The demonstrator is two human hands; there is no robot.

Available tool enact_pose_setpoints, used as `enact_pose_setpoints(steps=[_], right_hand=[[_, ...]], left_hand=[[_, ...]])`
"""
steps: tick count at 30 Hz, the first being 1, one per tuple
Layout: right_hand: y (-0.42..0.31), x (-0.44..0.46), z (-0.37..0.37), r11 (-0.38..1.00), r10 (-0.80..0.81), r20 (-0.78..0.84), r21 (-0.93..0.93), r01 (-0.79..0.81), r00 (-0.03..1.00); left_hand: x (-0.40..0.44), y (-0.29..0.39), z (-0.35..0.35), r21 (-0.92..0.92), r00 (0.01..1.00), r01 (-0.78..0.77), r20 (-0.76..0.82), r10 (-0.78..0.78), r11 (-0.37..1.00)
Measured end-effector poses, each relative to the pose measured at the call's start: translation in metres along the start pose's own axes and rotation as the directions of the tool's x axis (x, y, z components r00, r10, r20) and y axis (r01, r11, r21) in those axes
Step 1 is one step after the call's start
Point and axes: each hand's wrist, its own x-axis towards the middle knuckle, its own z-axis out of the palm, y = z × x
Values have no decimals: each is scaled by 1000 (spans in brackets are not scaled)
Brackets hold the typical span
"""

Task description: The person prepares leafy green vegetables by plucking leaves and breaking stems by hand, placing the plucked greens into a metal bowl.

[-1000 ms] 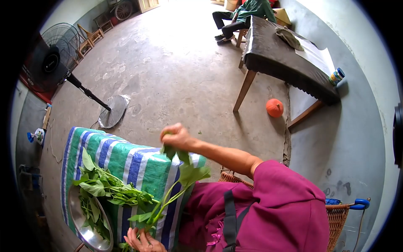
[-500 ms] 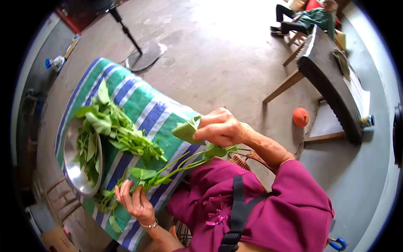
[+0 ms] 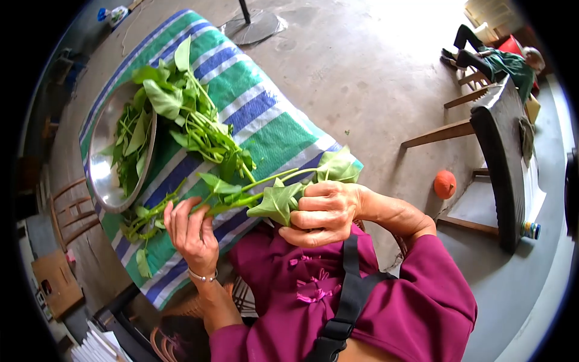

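The grip of the right hand (image 3: 325,212) is folded over leaves on a few green stems (image 3: 244,198) in the head view; the left hand (image 3: 194,236) pinches the same stems, to the right of the steel bowl (image 3: 108,181) on the wearer's side. A pile of greens (image 3: 196,117) lies right beside that bowl on the striped counter (image 3: 271,145). The right hand has just come nearer the left, so both appear to work one bunch closely.
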Motion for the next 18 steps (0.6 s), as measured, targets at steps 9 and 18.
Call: enact_pose_setpoints(steps=[9, 18], right_hand=[[-1, -9, 6, 999, 45, 67, -30, -43, 997], [-2, -4, 21, 985, 165, 198, 6, -170, 966]], left_hand=[[1, 1, 0, 7, 999, 38, 15, -38, 999], [8, 11, 3, 7, 1000, -19, 14, 19, 1000]])
